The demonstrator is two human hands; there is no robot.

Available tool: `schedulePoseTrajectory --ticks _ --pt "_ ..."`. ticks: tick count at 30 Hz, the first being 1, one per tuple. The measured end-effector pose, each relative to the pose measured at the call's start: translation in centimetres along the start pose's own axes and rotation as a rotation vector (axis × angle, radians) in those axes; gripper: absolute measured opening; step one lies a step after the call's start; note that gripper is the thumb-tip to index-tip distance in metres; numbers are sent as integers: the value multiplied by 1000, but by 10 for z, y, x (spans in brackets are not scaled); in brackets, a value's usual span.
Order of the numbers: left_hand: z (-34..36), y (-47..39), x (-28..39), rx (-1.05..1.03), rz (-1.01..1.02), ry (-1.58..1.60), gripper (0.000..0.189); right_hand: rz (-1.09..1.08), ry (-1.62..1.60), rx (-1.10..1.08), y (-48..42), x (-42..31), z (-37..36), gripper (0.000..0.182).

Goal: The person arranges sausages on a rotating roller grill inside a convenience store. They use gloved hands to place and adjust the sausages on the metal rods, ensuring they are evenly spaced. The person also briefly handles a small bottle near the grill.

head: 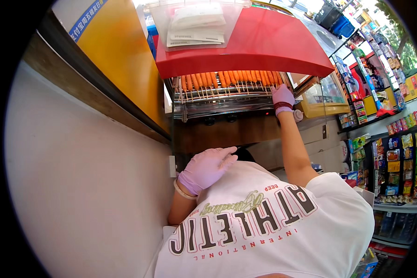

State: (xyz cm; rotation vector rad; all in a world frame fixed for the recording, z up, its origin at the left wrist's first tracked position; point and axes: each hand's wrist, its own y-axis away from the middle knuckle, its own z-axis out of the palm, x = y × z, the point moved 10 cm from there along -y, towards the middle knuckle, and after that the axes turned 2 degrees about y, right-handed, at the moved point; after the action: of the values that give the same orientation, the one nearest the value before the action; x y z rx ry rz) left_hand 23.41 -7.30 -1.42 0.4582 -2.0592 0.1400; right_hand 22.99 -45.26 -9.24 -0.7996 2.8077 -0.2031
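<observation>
My right hand [282, 97], in a thin pink glove with a dark red bead bracelet at the wrist, reaches to the right end of a roller grill [226, 104]. Its fingertips are by the last of the skewered sausages [229, 78]; whether they grip a stick cannot be made out. The sausages lie in a row across the metal rollers, wooden sticks pointing towards me. Close to my chest, my left hand [208, 170] is gloved too, with a pale bangle at the wrist. It appears to hold nothing, its thumb and fingers loosely apart.
A red hood [271, 41] covers the grill's back, bearing a clear plastic bin [198, 26] of white paper bags. A wall [90, 180] stands close on my left. To the right are a yellow-framed case [325, 92] and racks of packaged snacks [399, 156].
</observation>
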Motion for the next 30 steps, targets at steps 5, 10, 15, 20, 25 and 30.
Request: schedulePoseTrajectory --ticks 5,10,15,20,25,30 --pt "4 -1 14 -27 89 -18 39 -350 -274 -183 66 -133 -5 33" --pt "10 -2 16 -79 60 -39 39 -361 -227 -242 91 -195 27 39" --pt "15 2 21 -74 90 -39 39 -365 -65 -339 96 -217 41 41" --pt "17 2 24 -110 91 -49 39 -343 -32 -396 91 -222 51 20" --pt "12 3 23 -87 81 -52 39 -549 10 -495 92 -232 46 21" --pt "13 4 19 -75 105 -61 39 -213 -389 -412 68 -207 39 29"
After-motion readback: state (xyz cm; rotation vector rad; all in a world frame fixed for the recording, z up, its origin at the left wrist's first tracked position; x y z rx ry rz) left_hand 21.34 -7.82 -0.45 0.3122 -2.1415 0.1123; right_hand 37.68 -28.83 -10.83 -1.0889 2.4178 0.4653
